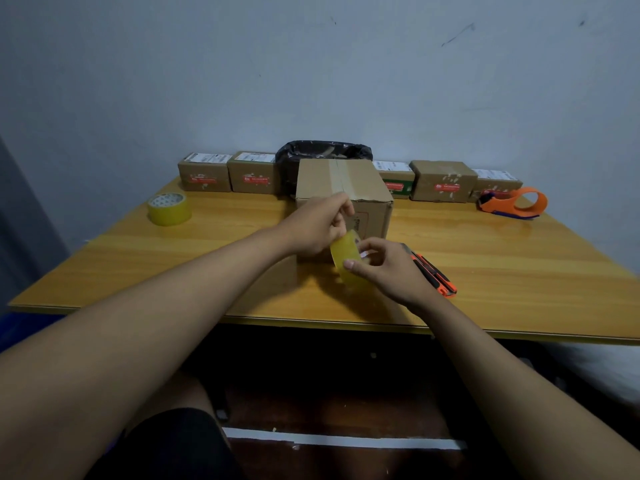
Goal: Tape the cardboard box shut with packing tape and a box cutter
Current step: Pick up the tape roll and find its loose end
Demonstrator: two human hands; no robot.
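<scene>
A brown cardboard box [346, 183] stands in the middle of the wooden table [173, 258], its top flaps closed with a strip of tape down the seam. In front of the box my right hand [388, 268] holds a yellowish roll of packing tape [341, 252] upright. My left hand [318, 225] pinches at the top of that roll, fingers closed on its edge. An orange and black box cutter [438, 275] lies on the table just right of my right hand.
A second tape roll [169, 208] sits at the left of the table. An orange tape dispenser [514, 203] lies at the right. Several small labelled boxes [443, 181] and a black-lined bin [323, 154] line the back edge against the wall.
</scene>
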